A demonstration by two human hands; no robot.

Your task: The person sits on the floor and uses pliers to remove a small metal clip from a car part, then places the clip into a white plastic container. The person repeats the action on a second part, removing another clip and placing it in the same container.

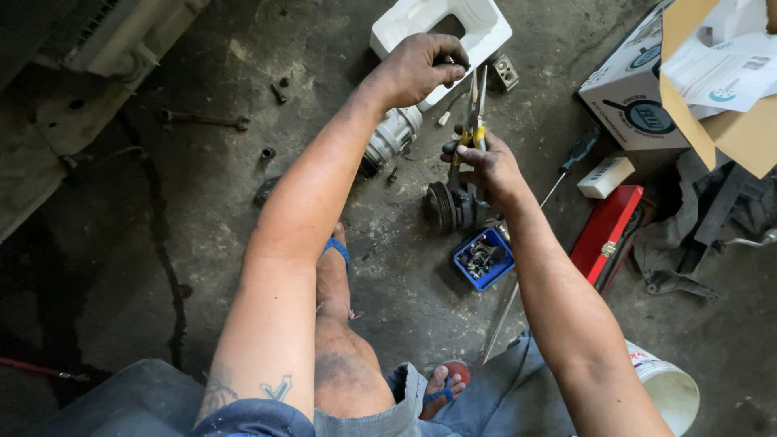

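Nearest the person, below the right hand, a white bucket (670, 390) is cut off by the lower edge, and a thin metal rod (503, 314) runs up from the knee toward a small blue tray (483, 258) of dark metal bits too small to tell apart. Just under the right hand sits a round black pulley part (452, 207) on the concrete floor (202, 210).

The right hand (490, 166) is clenched around the yellow handles of a pair of pliers (473, 113), whose tips point up and away. Beyond them, the left hand (421, 69) pinches a small dark piece between thumb and fingers; what it is cannot be made out.

Under the left wrist a silver cylinder (392, 136) is partly hidden by the forearm. Behind the left hand lies a white foam block (477, 24). Right of the right hand are a red case (609, 231) and a cardboard box (647, 81), cut off at the top.
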